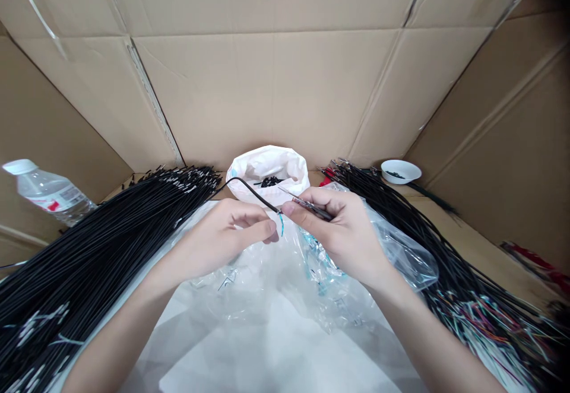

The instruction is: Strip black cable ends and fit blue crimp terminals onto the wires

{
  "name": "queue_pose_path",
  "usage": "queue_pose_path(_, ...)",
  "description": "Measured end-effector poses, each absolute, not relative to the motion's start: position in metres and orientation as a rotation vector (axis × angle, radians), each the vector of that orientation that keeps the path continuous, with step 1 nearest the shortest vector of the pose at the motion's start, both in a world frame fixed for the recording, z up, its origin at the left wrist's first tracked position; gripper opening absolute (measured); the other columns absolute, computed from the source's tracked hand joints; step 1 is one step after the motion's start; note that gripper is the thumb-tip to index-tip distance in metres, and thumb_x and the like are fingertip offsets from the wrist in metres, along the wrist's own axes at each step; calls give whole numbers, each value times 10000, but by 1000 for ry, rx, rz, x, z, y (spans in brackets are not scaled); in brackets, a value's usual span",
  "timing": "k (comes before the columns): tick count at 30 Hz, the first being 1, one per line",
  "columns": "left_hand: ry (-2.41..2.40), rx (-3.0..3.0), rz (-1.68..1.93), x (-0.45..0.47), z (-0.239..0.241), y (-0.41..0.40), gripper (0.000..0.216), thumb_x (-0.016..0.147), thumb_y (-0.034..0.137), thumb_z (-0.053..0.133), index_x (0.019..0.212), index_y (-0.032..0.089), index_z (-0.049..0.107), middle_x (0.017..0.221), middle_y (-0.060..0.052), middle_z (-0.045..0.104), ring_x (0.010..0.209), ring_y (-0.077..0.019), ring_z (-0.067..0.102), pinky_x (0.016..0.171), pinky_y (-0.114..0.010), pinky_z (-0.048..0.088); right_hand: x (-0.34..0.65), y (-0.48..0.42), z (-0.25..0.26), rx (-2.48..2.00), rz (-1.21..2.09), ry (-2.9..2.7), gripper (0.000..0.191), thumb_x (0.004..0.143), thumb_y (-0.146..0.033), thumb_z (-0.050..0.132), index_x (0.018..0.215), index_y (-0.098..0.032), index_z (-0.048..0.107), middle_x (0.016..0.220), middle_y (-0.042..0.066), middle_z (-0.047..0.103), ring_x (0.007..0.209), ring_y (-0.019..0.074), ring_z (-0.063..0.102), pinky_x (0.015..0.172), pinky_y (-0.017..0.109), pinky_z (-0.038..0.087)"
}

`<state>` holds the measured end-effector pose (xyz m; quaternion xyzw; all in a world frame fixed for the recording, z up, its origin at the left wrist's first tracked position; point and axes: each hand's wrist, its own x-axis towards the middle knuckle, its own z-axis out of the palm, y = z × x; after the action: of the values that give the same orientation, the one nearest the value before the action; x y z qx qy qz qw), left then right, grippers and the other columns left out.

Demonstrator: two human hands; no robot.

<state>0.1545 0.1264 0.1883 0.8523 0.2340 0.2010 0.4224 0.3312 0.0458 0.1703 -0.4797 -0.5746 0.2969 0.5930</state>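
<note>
A black cable [258,196] arches from the left bundle to my fingertips in the middle. Thin blue and white wires [281,225] come out of its end and hang down. My right hand [341,227] pinches the cable end between thumb and forefinger. The same hand grips dark tweezers [312,206], their bright pointed tip aimed up and left. My left hand [236,227] is closed beside the wires, thumb pressed to the fingers. What lies between those fingertips is hidden.
A white bag [238,167] with short black pieces stands behind my hands. Black cable bundles lie left [111,233] and right [401,221]. Clear plastic [401,250] covers part of the white sheet [267,345]. A bottle [53,194], a white bowl [409,173] and cardboard walls [267,90] surround this.
</note>
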Motion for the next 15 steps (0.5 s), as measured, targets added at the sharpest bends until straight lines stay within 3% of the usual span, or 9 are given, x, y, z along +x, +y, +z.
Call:
queue_pose_path(6,339,2846,1117,146,184,126,27,920,191,666,920,200,691,923,-6,734,836,-144,676,743,-253,510,330,46,171,-1107,693,-1333,364,850,-462,736,638,-195,607,554,-53,359,523,96,278,484,274,232)
queue_pose_path(15,66,3073,1300,150,179,134,74,942,146,624,917,202,665,885,-11,744,753,-137,670,670,-256,520,329,46,170,-1080,739,-1352,451,850,-513,724,595,-197,528,569,-63,329,530,92,259,497,271,259)
